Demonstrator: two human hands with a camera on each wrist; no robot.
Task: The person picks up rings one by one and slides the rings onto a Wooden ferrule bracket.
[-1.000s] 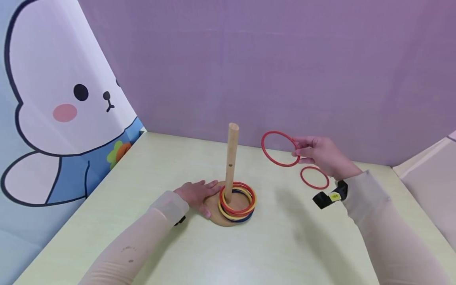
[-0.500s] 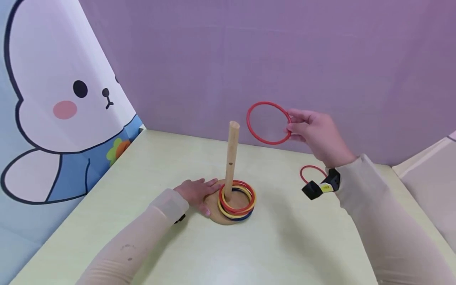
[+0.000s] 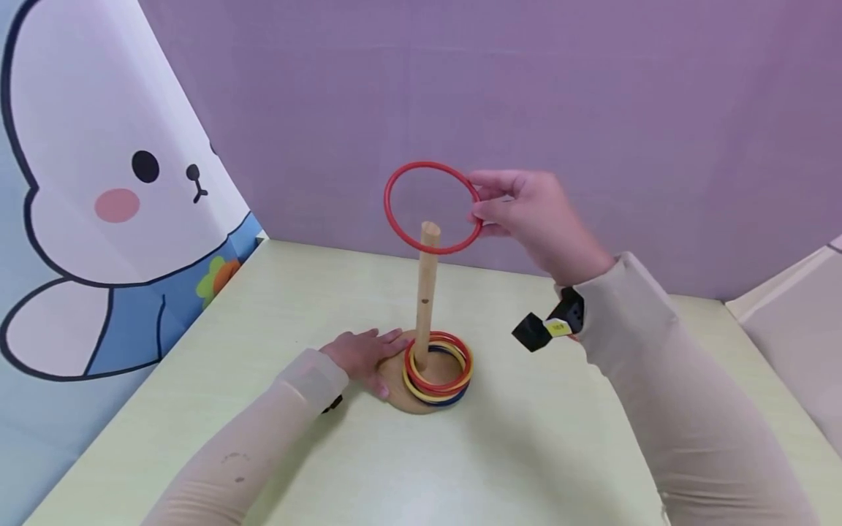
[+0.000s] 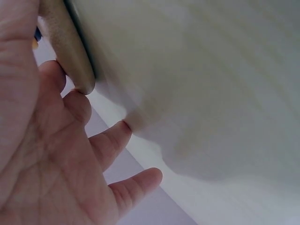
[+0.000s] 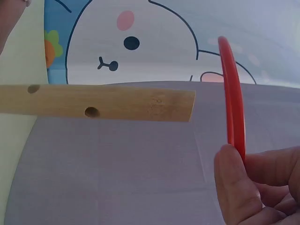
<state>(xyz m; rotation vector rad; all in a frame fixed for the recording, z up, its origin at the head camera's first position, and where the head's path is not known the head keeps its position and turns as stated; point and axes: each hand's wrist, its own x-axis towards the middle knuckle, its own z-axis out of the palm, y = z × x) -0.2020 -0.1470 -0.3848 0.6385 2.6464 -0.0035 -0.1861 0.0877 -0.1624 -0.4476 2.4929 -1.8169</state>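
In the head view my right hand (image 3: 529, 212) pinches a thin red ring (image 3: 387, 197) between thumb and fingers. The ring hangs tilted just above the top of an upright wooden peg (image 3: 426, 307). In the right wrist view a gap shows between the red ring (image 5: 234, 93) and the end of the peg (image 5: 145, 103). Several red, yellow and dark blue rings (image 3: 470, 369) lie stacked around the peg's foot. My left hand (image 3: 362, 359) rests on the left side of the round wooden base (image 3: 396, 398), fingers spread; its fingertips touch the base edge (image 4: 77, 65) in the left wrist view.
Another red ring on the table (image 3: 526, 453) is almost wholly hidden behind my right wrist, which carries a black camera (image 3: 533, 332). A purple backdrop (image 3: 316, 131) stands behind the table, and a cartoon-printed sheet (image 3: 79, 219) at the left.
My right hand has lifted the red ring and carried it left, from beside the peg to over its top. The left hand and base have stayed in place.
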